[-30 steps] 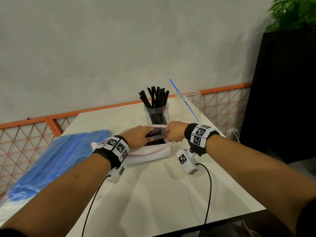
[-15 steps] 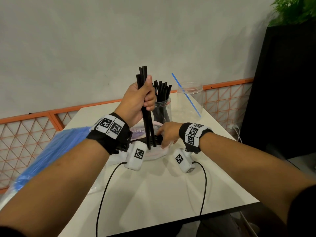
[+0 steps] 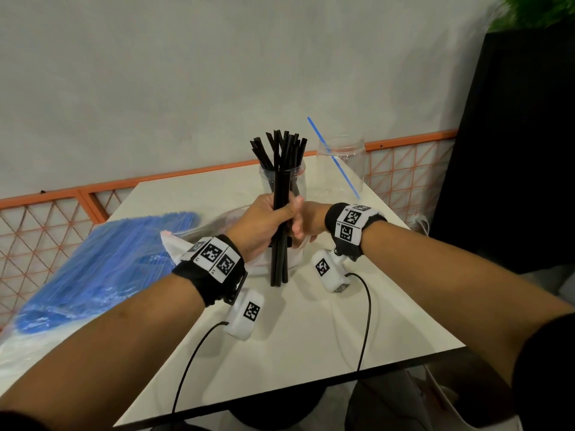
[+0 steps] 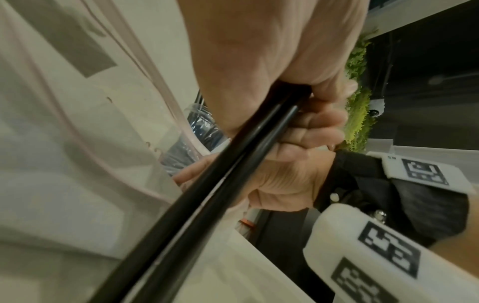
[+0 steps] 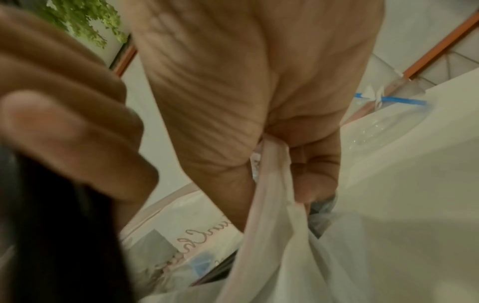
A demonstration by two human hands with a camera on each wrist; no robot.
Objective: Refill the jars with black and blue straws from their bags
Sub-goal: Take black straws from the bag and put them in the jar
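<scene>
My left hand [image 3: 267, 222] grips a bundle of black straws [image 3: 279, 259] upright, with the lower ends down at the white table [image 3: 311, 331] in front of the white plastic bag [image 3: 177, 247]. The left wrist view shows the fingers curled round the black straws [image 4: 233, 164]. My right hand [image 3: 308, 225] sits just behind the bundle and pinches the rim of the bag [image 5: 272, 184]. Behind them stands a clear jar [image 3: 297, 181] with several black straws. To its right, another clear jar [image 3: 345, 157] holds one blue straw [image 3: 334, 160].
A big clear bag of blue straws [image 3: 99, 262] lies on the table's left side. An orange lattice rail [image 3: 62, 219] runs along the back and left. A black cabinet [image 3: 513, 150] stands at the right. Wrist cables [image 3: 367, 312] trail over the near table.
The left hand pulled a bundle of black straws out of the bag, raised it high, then lowered it until the ends stand at the table. The right hand stayed on the bag's rim.
</scene>
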